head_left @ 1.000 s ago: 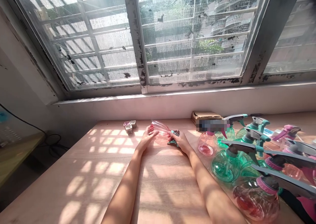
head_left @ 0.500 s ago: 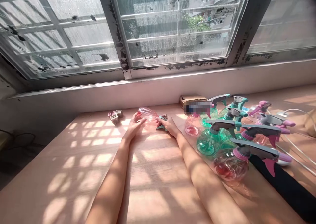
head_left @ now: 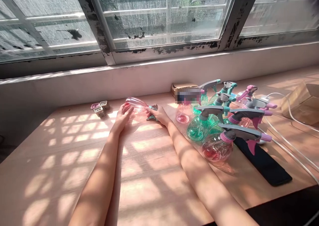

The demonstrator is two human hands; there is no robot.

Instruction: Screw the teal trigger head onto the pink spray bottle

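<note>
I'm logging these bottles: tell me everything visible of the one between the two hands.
The bottle is see-through pink, ribbed, apparently plastic. It is tipped on its side, its base end held by the left hand, its neck towards the right hand, which grips the grey-and-teal spray head. Fingers partly hide that joint, so its tightness is unclear. Glare obscures any contents, and whether it touches the table is uncertain.

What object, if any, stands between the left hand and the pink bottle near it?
Nothing visible does: the left hand touches the pink bottle directly at its base, and the right hand holds its spray head.
</note>
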